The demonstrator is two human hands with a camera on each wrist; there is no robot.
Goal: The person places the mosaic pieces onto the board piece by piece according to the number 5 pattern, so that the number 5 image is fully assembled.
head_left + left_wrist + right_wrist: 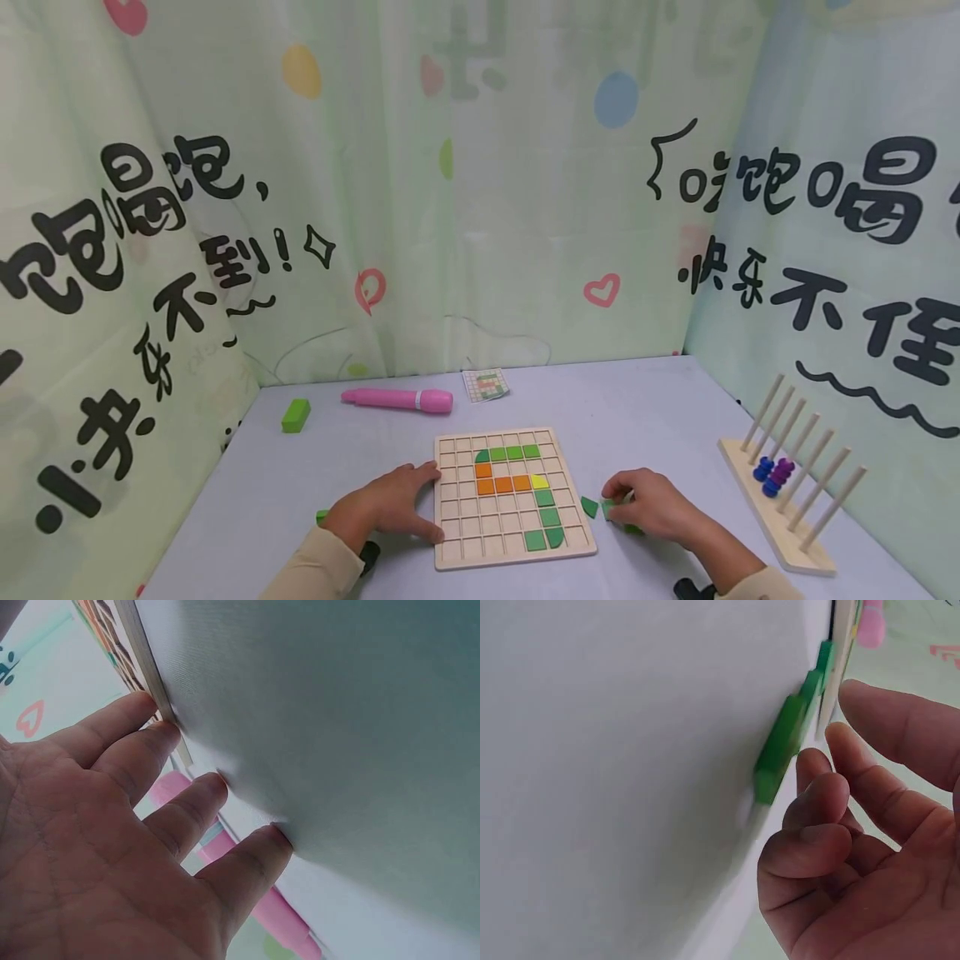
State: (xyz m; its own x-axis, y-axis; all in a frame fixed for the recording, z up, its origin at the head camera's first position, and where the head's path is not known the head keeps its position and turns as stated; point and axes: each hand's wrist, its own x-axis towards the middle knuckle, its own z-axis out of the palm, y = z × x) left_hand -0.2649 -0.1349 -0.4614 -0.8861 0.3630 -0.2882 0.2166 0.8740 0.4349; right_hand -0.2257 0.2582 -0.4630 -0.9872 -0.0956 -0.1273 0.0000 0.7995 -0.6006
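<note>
A square wooden grid board (457, 554) lies on the table, with orange, green and yellow tiles forming a bent line in its cells. At its left edge is my left hand (397, 500), fingers spread. In the left wrist view, two fingertips (169, 731) rest against the board's side (142, 652) and the others touch the tabletop. Right of the board, my right hand (648, 504) hovers over loose green tiles (780, 742). Its thumb and index finger stand apart with nothing between them, while the other fingers are bent. One green piece (589, 507) lies between board and hand.
A wooden peg stand (780, 517) with blue and purple beads stands at the right. Behind the board lie a pink pen-shaped thing (397, 399) and a small pattern card (486, 385). A green block (296, 415) sits at the back left. Printed curtains surround the table (600, 396).
</note>
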